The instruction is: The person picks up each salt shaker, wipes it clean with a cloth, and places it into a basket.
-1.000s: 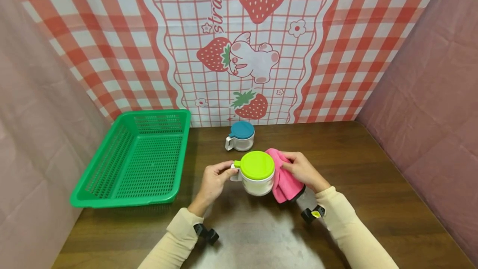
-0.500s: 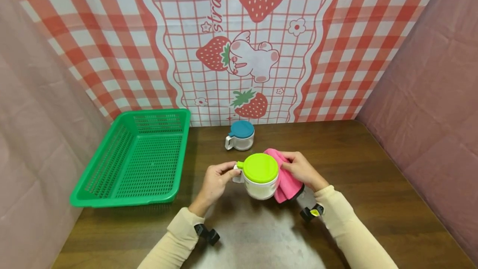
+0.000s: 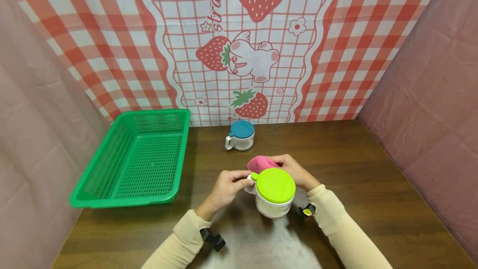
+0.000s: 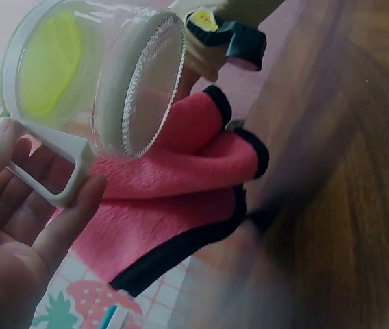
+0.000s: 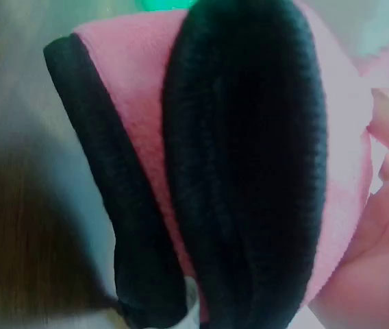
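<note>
A clear jar (image 3: 275,192) with a lime-green lid and a white handle is held above the table, right of centre in the head view. My left hand (image 3: 228,190) pinches its handle (image 4: 71,168) between thumb and fingers. Behind the jar, my right hand (image 3: 295,171) grips a pink cloth (image 3: 261,163) with black edging. In the left wrist view the cloth (image 4: 174,185) hangs in folds beside the jar's ribbed base. Cloth fills most of the right wrist view, with the right hand's fingers (image 5: 379,226) at its right edge.
A second jar (image 3: 242,136) with a blue lid and white handle stands at the back of the wooden table (image 3: 336,148). On the left sits a green slotted basket (image 3: 183,148). A checked strawberry-print cloth (image 3: 336,53) hangs behind the table.
The green-lidded jar has moved right and nearer, tilting somewhat, with my left hand on its handle. My right hand has carried the cloth from the jar's right side round behind it.
</note>
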The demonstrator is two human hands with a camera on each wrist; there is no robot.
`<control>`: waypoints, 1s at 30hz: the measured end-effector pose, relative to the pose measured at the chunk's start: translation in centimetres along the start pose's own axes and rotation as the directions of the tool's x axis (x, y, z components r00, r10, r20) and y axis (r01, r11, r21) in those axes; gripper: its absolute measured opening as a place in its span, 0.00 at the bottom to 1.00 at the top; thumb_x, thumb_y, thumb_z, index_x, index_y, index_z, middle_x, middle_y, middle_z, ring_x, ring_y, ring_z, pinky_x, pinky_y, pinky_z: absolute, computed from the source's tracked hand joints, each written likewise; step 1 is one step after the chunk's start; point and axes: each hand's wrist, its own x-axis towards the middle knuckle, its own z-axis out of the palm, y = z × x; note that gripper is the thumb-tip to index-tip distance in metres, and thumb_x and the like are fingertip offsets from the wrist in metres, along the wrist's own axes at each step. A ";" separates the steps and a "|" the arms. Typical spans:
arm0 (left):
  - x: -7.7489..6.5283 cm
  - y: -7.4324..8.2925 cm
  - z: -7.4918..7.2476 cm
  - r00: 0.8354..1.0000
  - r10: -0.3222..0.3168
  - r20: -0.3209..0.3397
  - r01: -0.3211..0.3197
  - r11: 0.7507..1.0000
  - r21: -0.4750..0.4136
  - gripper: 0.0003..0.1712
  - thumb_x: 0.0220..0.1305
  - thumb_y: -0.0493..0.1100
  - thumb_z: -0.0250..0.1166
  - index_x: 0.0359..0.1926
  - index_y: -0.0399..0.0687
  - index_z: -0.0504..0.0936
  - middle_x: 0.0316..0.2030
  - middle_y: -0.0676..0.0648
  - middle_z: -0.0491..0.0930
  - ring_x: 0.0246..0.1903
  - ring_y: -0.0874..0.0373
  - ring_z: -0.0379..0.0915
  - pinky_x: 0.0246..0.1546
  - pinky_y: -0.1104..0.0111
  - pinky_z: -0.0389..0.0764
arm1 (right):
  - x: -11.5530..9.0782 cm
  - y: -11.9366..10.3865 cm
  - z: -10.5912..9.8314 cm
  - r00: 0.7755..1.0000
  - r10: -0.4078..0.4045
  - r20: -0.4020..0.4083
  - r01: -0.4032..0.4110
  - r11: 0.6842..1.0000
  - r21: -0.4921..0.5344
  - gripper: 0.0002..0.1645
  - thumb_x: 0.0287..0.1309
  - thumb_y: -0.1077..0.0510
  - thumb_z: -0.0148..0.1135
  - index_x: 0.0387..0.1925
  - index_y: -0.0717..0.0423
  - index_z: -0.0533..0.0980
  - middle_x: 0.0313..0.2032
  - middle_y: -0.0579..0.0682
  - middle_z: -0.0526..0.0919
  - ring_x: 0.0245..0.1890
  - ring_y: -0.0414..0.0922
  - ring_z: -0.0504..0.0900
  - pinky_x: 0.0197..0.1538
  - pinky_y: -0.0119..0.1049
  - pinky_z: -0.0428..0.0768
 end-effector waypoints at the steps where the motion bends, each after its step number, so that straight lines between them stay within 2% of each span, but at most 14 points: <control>1: 0.0 0.3 0.1 1.000 0.012 0.012 -0.012 1.000 0.007 0.15 0.54 0.33 0.63 0.41 0.27 0.79 0.37 0.31 0.81 0.32 0.73 0.75 0.36 0.77 0.79 | 0.0 -0.4 0.1 1.000 -0.016 0.023 0.016 1.000 0.010 0.23 0.48 0.58 0.65 0.50 0.56 0.76 0.41 0.55 0.82 0.37 0.45 0.78 0.41 0.36 0.80; 5: -0.1 1.1 0.3 0.999 0.040 0.025 -0.040 0.999 0.024 0.13 0.53 0.30 0.62 0.40 0.24 0.79 0.36 0.29 0.80 0.31 0.75 0.73 0.35 0.77 0.79 | -0.1 -1.6 0.4 0.997 -0.036 0.064 0.033 0.998 0.044 0.23 0.48 0.56 0.66 0.49 0.55 0.76 0.41 0.53 0.83 0.38 0.47 0.77 0.42 0.38 0.81; 8: -0.1 0.5 0.4 0.999 0.034 0.030 -0.034 0.999 0.013 0.12 0.54 0.30 0.61 0.40 0.25 0.79 0.35 0.30 0.80 0.31 0.75 0.73 0.35 0.77 0.79 | 0.0 -1.4 0.4 0.997 -0.039 0.070 0.035 0.998 0.054 0.22 0.49 0.57 0.64 0.49 0.54 0.76 0.41 0.52 0.83 0.38 0.47 0.77 0.42 0.38 0.80; 13: 0.0 -1.1 0.5 0.999 0.022 0.044 -0.021 1.000 -0.016 0.13 0.54 0.32 0.62 0.41 0.27 0.79 0.36 0.30 0.81 0.31 0.74 0.74 0.35 0.76 0.79 | 0.2 0.1 0.1 0.995 -0.040 0.086 0.034 0.997 0.075 0.19 0.54 0.59 0.59 0.50 0.52 0.76 0.42 0.51 0.83 0.39 0.47 0.77 0.42 0.39 0.80; 22: -0.1 -1.5 0.6 0.998 0.019 0.055 -0.018 1.000 -0.023 0.14 0.54 0.34 0.63 0.41 0.28 0.79 0.35 0.31 0.81 0.31 0.73 0.75 0.35 0.75 0.79 | -0.1 1.1 -0.6 0.994 -0.059 0.091 0.052 0.996 0.076 0.17 0.57 0.59 0.57 0.48 0.58 0.76 0.38 0.48 0.83 0.36 0.45 0.78 0.40 0.38 0.80; 26: -0.1 -1.4 0.5 0.999 0.006 0.050 -0.005 1.000 -0.025 0.14 0.55 0.32 0.62 0.42 0.28 0.79 0.37 0.31 0.81 0.32 0.73 0.75 0.35 0.76 0.79 | -0.3 1.2 -0.8 0.997 -0.055 0.047 0.053 0.997 0.061 0.15 0.56 0.61 0.58 0.45 0.61 0.77 0.35 0.43 0.83 0.34 0.41 0.78 0.39 0.35 0.80; 30: 0.0 -1.5 0.4 0.999 0.020 0.032 -0.019 1.000 -0.022 0.13 0.54 0.32 0.62 0.42 0.28 0.79 0.37 0.31 0.81 0.33 0.73 0.75 0.36 0.76 0.79 | -0.4 1.5 -1.0 0.997 -0.072 -0.010 0.072 0.997 0.031 0.10 0.55 0.63 0.58 0.39 0.65 0.78 0.29 0.40 0.81 0.30 0.37 0.76 0.35 0.32 0.78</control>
